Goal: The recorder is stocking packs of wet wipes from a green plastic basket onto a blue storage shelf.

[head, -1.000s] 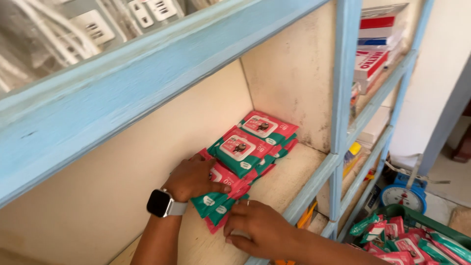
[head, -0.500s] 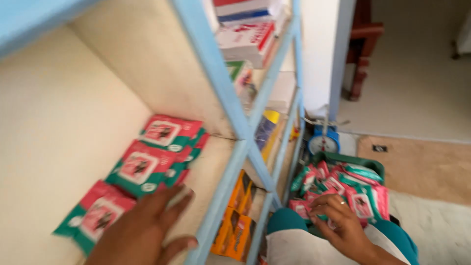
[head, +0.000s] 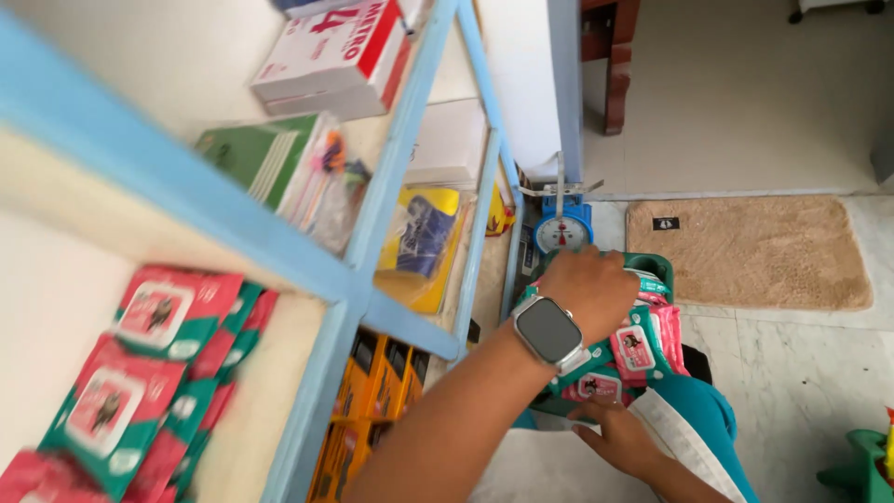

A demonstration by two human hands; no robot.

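Packets [head: 633, 349] fill the green basket [head: 659, 267]; my left hand [head: 589, 289] reaches in, grip hidden; right hand [head: 622, 436] steadies its near edge. I'd gather an even stack.

A blue-framed shelf [head: 372, 233] with cream boards carries red and green wipe packets [head: 140, 373] stacked in its near compartment. The compartment beside it holds a green book [head: 251, 158] and clear-wrapped goods [head: 321, 182]; above lies a white and red box [head: 331, 56]. Lower down sit orange boxes [head: 372, 382]. On the pale floor [head: 801, 373] lie a tan mat [head: 754, 251] and a blue scale [head: 562, 228].
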